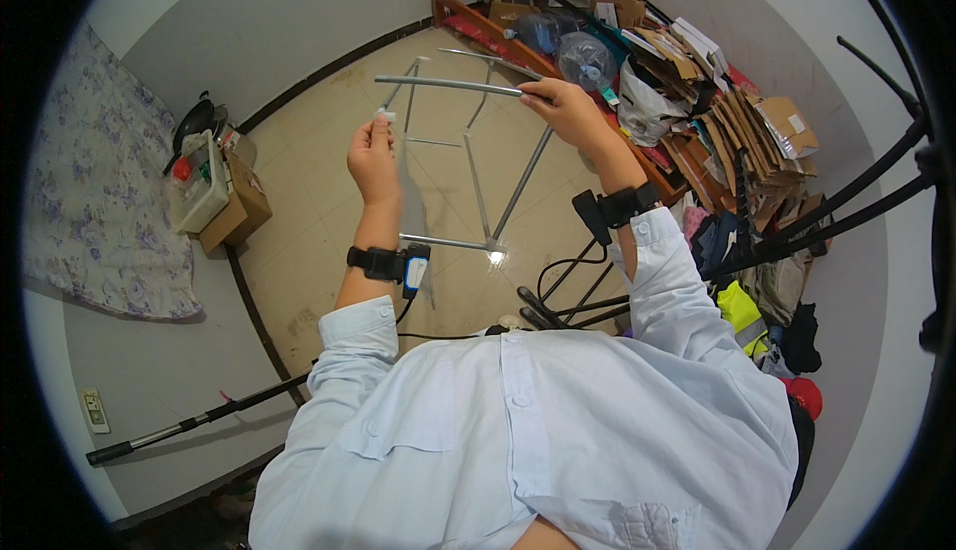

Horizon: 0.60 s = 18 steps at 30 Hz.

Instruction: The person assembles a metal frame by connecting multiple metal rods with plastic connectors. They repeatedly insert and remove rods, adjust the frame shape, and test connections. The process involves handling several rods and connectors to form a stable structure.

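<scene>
Steadying the white connector (386,116) while the loose metal tube (448,83) is guided in line seems the sound approach. In the head view, the tube is gripped near its right end by the right hand (568,114), its fingers clamped round it, the free end extending leftward past the left fingertips. The connector is pinched between the left hand's (374,162) thumb and fingers; whether it is joined to the metal frame (522,184) cannot be told.
</scene>
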Each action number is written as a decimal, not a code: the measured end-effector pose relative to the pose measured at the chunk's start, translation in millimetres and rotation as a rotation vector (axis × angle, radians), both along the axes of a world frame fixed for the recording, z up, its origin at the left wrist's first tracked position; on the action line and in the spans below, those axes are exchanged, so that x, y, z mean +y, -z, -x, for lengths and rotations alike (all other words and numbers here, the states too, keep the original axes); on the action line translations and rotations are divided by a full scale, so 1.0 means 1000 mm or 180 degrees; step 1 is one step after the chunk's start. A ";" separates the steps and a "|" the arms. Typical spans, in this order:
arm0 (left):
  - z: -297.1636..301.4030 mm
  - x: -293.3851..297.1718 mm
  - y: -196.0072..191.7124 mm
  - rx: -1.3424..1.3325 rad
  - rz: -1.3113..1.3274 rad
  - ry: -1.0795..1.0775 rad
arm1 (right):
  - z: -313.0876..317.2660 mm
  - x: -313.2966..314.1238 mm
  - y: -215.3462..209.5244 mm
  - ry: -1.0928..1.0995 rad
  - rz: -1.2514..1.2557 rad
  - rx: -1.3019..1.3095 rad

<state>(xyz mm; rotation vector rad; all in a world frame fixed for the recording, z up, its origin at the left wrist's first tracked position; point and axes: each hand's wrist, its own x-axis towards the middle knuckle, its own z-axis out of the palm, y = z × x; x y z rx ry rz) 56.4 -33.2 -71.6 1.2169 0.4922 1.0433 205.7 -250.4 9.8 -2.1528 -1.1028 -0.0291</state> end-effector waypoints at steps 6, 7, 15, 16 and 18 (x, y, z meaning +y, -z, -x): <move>0.004 0.002 -0.003 0.0124 -0.0028 -0.0131 | 0.005 0.005 -0.004 -0.0149 -0.0065 0.0051; 0.004 0.003 -0.004 0.0080 -0.0022 -0.0085 | 0.006 0.006 -0.004 -0.0128 -0.0042 -0.0013; 0.013 0.006 -0.004 -0.0178 -0.0018 0.0084 | 0.010 0.009 -0.007 -0.0039 0.0098 -0.0095; 0.013 0.007 -0.004 -0.0166 -0.0003 0.0049 | 0.010 0.010 -0.007 -0.0022 0.0110 -0.0112; 0.015 0.009 -0.003 -0.0142 0.0026 -0.0016 | 0.011 0.011 -0.007 -0.0019 0.0081 -0.0128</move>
